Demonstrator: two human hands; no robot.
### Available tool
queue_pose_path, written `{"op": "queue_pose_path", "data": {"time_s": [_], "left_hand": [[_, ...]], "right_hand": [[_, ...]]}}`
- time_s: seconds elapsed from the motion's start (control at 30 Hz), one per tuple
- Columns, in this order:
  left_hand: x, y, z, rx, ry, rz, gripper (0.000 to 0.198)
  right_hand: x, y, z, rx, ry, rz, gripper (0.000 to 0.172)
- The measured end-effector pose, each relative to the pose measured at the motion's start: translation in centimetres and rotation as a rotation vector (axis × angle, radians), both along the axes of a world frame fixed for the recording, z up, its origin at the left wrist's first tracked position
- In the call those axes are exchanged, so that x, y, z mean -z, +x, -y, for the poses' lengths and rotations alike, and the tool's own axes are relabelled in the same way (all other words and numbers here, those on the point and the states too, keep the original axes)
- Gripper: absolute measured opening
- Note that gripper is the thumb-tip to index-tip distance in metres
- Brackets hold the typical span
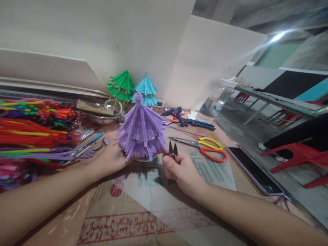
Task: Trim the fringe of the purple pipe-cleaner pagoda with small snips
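Note:
A two-tiered purple pipe-cleaner pavilion (142, 128) stands upright in front of me, its strands fanning down from a knob on top. My left hand (114, 157) grips it low on the left side, with the fingers mostly hidden behind the strands. Closed around small wire cutters (173, 149) is my right hand (183, 172), just right of the pavilion's lower edge. The cutters' two short dark blades point up and are spread apart.
Green (121, 85) and light-blue pavilions (146, 87) stand behind. Coloured pipe cleaners (28, 131) and a metal bowl (101, 118) are left. Scissors (205, 147), a glue gun (176, 114), pliers (200, 123), a plastic jar (217, 100) and a phone (253, 169) lie right.

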State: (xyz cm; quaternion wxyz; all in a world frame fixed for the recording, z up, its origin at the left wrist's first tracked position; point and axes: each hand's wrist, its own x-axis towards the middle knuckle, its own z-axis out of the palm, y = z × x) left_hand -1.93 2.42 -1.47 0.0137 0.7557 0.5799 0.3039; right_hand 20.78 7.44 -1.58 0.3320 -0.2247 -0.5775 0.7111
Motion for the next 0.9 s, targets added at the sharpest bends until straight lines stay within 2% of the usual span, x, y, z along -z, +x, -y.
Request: {"op": "queue_pose_path", "data": {"time_s": [0.13,0.27,0.5,0.67,0.83,0.9], "left_hand": [[0.9,-0.5,0.1,0.015,-0.028,-0.067,0.019],[1.2,-0.6,0.4,-0.002,0.014,-0.109,0.017],[-0.4,0.7,0.4,0.000,-0.010,-0.033,0.030],[-0.4,0.8,0.2,-0.036,-0.028,0.039,0.043],[0.2,0.2,0.0,0.015,0.098,-0.089,0.031],[0.5,-0.1,0.1,0.031,0.087,-0.112,0.024]], "right_hand": [[0.3,0.0,-0.2,0.011,0.019,0.046,0.058],[0.2,0.0,-0.1,0.016,0.012,0.047,0.052],[-0.1,-0.1,0.0,-0.058,0.002,0.051,0.045],[0.3,-0.3,-0.3,-0.053,-0.006,0.108,0.045],[0.3,-0.2,-0.3,-0.007,-0.024,-0.005,0.053],[0.2,-0.1,-0.2,0.005,-0.034,-0.028,0.054]]}}
